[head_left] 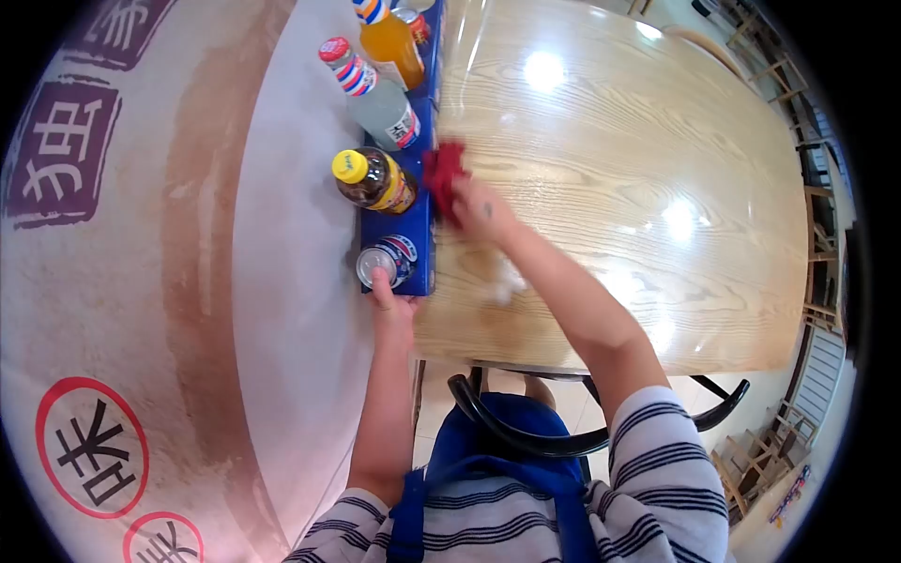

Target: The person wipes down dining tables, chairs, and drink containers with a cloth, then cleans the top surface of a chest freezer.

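Note:
My right hand (479, 208) is closed on a red cloth (445, 176), bunched up against the right side of a long blue stand (383, 225) at the table's left edge. My left hand (392, 305) grips the near end of that stand, its thumb lying on the top of a dark blue drink can (387, 261); the other fingers are mostly hidden below. Behind the can stands a dark bottle with a yellow cap (380, 180). Farther along are a clear bottle with a red cap (380, 105) and an orange drink bottle (392, 45).
A glossy wood-grain table (610, 188) spreads to the right of the stand. On the left is a wall with large printed characters (61, 155). A black curved chair frame (526, 441) is in front of my body. Wooden chairs (821, 225) stand beyond the table.

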{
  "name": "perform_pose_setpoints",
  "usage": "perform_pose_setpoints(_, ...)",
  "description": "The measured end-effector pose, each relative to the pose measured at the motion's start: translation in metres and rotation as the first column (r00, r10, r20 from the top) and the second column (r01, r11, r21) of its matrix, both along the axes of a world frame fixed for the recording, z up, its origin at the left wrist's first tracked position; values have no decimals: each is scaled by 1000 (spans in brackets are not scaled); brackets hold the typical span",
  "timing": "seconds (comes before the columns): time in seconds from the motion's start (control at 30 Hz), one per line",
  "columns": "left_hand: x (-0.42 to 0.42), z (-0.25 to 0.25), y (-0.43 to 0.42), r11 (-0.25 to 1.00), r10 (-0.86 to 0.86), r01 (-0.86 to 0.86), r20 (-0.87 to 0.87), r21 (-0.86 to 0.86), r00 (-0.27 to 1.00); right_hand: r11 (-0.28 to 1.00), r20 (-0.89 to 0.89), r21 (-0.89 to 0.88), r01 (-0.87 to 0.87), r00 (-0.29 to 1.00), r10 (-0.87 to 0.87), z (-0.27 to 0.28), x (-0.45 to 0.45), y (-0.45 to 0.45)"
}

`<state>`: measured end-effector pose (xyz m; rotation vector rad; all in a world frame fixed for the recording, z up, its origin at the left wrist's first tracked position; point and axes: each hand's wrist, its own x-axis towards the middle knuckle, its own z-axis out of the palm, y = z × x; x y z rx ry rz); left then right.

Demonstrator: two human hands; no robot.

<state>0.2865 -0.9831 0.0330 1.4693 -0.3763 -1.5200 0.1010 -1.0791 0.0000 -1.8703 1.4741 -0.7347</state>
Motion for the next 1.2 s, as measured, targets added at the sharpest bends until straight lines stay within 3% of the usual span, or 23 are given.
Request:
perform_pose_setpoints(0.13,0,6,-1,998,-17,17,-1,-61,1000,988,-45,93,-125,991,129,2,8,85)
perform_pose_setpoints(0.2,1,8,0,1000,-11,11,17,-16,1000,925,-16,149,-350,934,356,19,0,104)
perform_pose_setpoints(0.27,10,-3,-2,996,-84,83,38,13,996,967,88,200,-159,986,144,25,-13,88)
perform_pose_setpoints(0.33,11,-3,1,991,-132,134,47,-24,990,966,195,210,151,962,-192,40,-36,45)
perform_pose_setpoints(0.37,11,-2,2,979,-184,188,60,-80,981,963,183,124,240,948,-260,48,-48,23)
perform_pose_setpoints(0.4,12,-2,4,979,-188,191,47,-75,981,971,196,-107,214,962,-190,30,-63,-3)
perform_pose_setpoints(0.47,19,-1,10,970,-227,233,82,-69,970,955,88,-143,259,965,-248,-7,-75,-35)
perform_pose_setpoints(0.5,23,1,18,958,-270,277,102,-70,958,870,-56,-424,251,952,-302,-41,-75,-39)
perform_pose_setpoints(0.57,21,8,36,971,-218,230,152,-60,964,839,-76,-476,263,939,-337,-46,-49,-20)
perform_pose_setpoints(0.7,5,-1,96,998,-9,21,229,-53,973,906,-86,-418,62,990,-107,-30,9,78)
perform_pose_setpoints(0.77,-1,-22,148,989,16,77,621,-123,784,929,-50,-370,18,998,-39,-27,23,123)
perform_pose_setpoints(0.8,-7,-31,172,991,24,62,618,-119,786,931,-54,-366,4,998,-25,-21,21,143)
perform_pose_setpoints(0.87,-19,-49,222,994,2,99,910,-47,414,937,-82,-294,-189,982,173,-8,17,184)
perform_pose_setpoints(0.9,-24,-65,247,996,-7,83,909,-30,417,939,-82,-277,-206,978,191,-4,14,200)
perform_pose_setpoints(0.97,-36,-91,288,981,-192,81,944,177,268,936,-107,-265,-230,972,208,1,-1,228)
perform_pose_setpoints(1.0,-44,-86,289,982,-187,65,943,176,276,911,-120,-313,-268,963,242,2,-13,242)
perform_pose_setpoints(1.03,-51,-76,282,984,-80,-39,634,172,769,902,-162,-240,-359,931,328,-2,-27,260)
perform_pose_setpoints(1.07,-56,-71,277,969,104,-127,115,213,988,881,-199,-166,-444,890,411,-9,-40,279)
perform_pose_setpoints(1.1,-54,-78,278,969,117,-137,107,204,987,858,-198,-77,-508,851,486,-12,-53,298)
perform_pose_setpoints(1.17,-43,-98,284,982,-187,172,307,77,933,811,-175,147,-567,792,585,-25,-74,331)
perform_pose_setpoints(1.2,-45,-80,278,983,-182,166,244,84,952,831,-140,179,-527,822,552,-36,-79,338)
